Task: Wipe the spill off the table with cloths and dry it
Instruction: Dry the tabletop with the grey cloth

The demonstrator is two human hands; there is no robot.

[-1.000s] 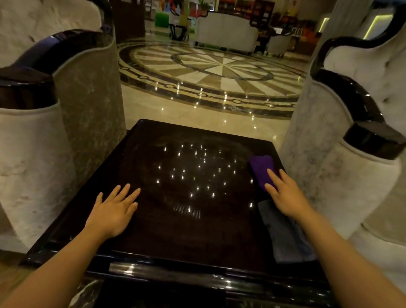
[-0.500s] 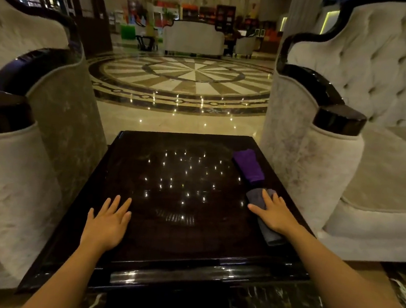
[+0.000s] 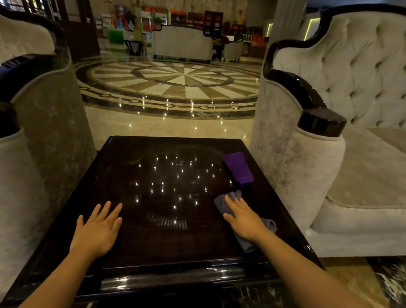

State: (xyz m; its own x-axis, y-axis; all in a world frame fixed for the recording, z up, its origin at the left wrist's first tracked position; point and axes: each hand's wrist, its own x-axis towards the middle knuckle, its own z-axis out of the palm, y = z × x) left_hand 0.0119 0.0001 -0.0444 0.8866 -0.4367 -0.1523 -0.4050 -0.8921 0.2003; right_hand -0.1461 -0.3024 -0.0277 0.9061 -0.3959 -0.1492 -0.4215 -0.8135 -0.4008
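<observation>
A glossy dark square table [image 3: 154, 252] fills the lower middle of the head view, with faint smear marks on its top. My right hand [image 3: 243, 218] presses flat on a grey cloth [image 3: 225, 200] at the table's right side; part of the cloth sticks out behind my wrist. A folded purple cloth [image 3: 238, 168] lies further back along the right edge, apart from my hand. My left hand [image 3: 98, 230] rests flat with spread fingers on the bare table at the front left, holding nothing.
A tufted pale sofa [image 3: 361, 133] stands close to the table's right edge, its dark-capped arm [image 3: 321, 121] almost touching. Another upholstered armrest [image 3: 12, 161] flanks the left side. Polished marble floor [image 3: 168, 89] with a round inlay lies beyond the table.
My right hand has come back from the purple cloth onto the grey cloth and slid it leftward toward the table's middle. The camera view has swung right. My left hand has stayed put.
</observation>
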